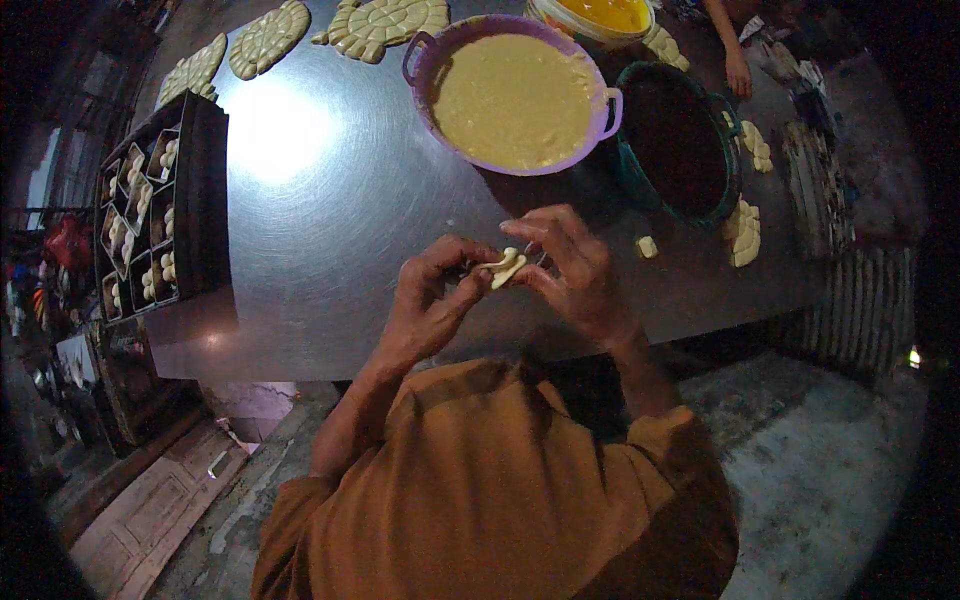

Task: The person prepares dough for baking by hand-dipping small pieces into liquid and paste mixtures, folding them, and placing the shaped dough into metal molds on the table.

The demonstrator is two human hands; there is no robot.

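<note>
Two hands (left (435,295), right (572,262)) pinching pale dough piece (504,267), purple basin (516,92) beyond

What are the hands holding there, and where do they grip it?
A small pale piece of dough, pinched at its two ends between the fingertips of the left hand and right hand, above the metal table.

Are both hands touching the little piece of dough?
Touching. The head view shows the left hand and right hand pinching the dough from either side, with fingertips meeting it and no gap.

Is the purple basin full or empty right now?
Nearly full: pale yellow batter fills the purple basin almost to its rim.
</note>
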